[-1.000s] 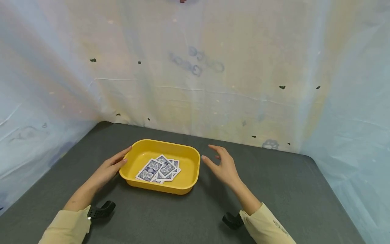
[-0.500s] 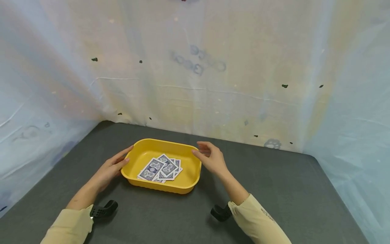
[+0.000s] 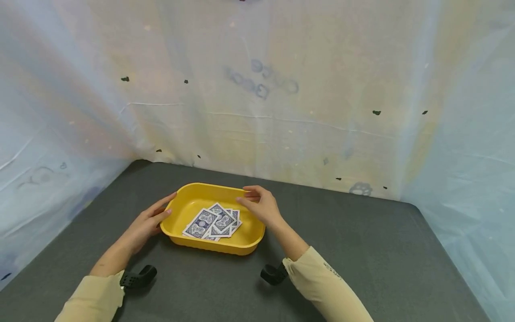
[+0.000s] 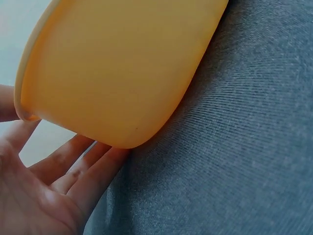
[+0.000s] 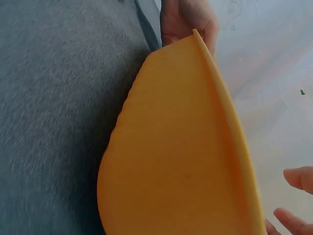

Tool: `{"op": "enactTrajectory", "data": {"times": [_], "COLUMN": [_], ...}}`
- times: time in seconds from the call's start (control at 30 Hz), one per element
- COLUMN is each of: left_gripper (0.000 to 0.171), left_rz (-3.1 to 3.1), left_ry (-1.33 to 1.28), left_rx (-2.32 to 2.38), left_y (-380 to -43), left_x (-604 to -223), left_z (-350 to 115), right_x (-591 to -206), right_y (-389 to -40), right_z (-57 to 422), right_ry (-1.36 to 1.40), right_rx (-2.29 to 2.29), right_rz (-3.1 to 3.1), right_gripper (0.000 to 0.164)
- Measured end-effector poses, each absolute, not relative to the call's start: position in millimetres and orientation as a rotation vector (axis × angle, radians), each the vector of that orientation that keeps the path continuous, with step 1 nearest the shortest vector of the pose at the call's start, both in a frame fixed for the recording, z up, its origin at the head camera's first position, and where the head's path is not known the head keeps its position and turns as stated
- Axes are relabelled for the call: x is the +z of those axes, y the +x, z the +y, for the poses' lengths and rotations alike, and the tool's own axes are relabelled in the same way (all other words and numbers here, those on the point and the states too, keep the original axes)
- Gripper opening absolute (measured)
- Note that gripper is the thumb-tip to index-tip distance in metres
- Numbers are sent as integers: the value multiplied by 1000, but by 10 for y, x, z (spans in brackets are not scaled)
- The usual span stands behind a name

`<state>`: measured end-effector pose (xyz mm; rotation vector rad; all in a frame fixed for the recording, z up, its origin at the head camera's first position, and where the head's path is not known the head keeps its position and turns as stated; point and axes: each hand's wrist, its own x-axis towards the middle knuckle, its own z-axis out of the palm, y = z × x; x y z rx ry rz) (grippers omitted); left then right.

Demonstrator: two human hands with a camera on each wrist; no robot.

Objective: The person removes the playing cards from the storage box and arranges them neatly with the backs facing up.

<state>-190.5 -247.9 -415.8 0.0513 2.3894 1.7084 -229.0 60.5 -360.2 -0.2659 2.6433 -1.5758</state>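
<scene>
A yellow plastic tray (image 3: 253, 232) sits on the dark table with several loose playing cards (image 3: 201, 223) lying in it, patterned blue backs up. My left hand (image 3: 145, 223) holds the tray's left end, thumb over the rim and the other fingers along the outer wall. The left wrist view shows those fingers (image 4: 93, 171) against the outside of the wall. Over the tray's far right corner is my right hand (image 3: 261, 205), its thumb and fingers apart with nothing between them. At the edge of the right wrist view, its fingertips (image 5: 296, 178) stand off from the rim.
The dark cloth-covered table (image 3: 362, 255) extends around the tray. A pale, wrinkled curtain (image 3: 322, 89) with faint prints hangs behind it and along both sides. Black wrist straps with camera mounts (image 3: 138, 277) jut inward from both sleeves.
My right hand has moved left, from beside the tray's right end to over its far right corner. The left hand stays on the tray, and the cards lie as before.
</scene>
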Motion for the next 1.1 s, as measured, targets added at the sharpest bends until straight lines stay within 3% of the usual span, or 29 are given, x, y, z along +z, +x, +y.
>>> {"op": "enactTrajectory", "data": {"times": [0.8,1.1], "left_gripper": [62,62], "left_rz": [2331,2334], "left_ry": [-16,-12], "left_rx": [1777,1776], "left_y": [-1895,-1890], "left_x": [-4163,-4157], "left_z": [-2412,-2414], "right_x": [-3858,-3894], "right_y": [-2376,-2392], "right_z": [95,39], "right_ry": [-147,-221], "right_rx": [-1253,-1045], "right_rz": [2620,2653], "right_gripper": [53,69]}}
